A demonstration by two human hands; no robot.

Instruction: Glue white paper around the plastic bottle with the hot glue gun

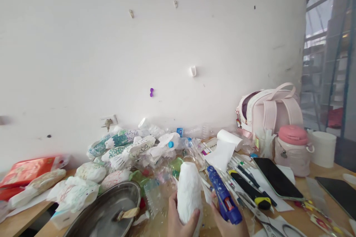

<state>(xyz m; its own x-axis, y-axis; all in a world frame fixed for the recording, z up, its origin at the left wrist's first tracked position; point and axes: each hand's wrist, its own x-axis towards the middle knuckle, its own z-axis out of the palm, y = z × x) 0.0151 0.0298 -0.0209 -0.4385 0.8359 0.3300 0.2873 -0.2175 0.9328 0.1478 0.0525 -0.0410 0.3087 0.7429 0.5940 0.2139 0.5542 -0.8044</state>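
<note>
My left hand (180,229) wraps its fingers and thumb round a white paper-covered bottle shape (190,189), which stands roughly upright at the front middle of the table. Just right of it, my right hand (222,226) is closed on a blue glue gun (220,192); the gun's narrow end points away from me. Part of that grip is hidden beneath the gun. A small white paper piece (207,193) shows between the bottle shape and the glue gun. Clear plastic packaging (158,196) lies left of my left hand.
A metal basin (136,189) with a brush (128,213) sits at the left, near several decorated paper fish (80,192). On the right are scissors (264,217), a cutter (247,187), a phone (275,177), pens and a paper roll (229,140). A pink backpack (269,109) stands against the wall.
</note>
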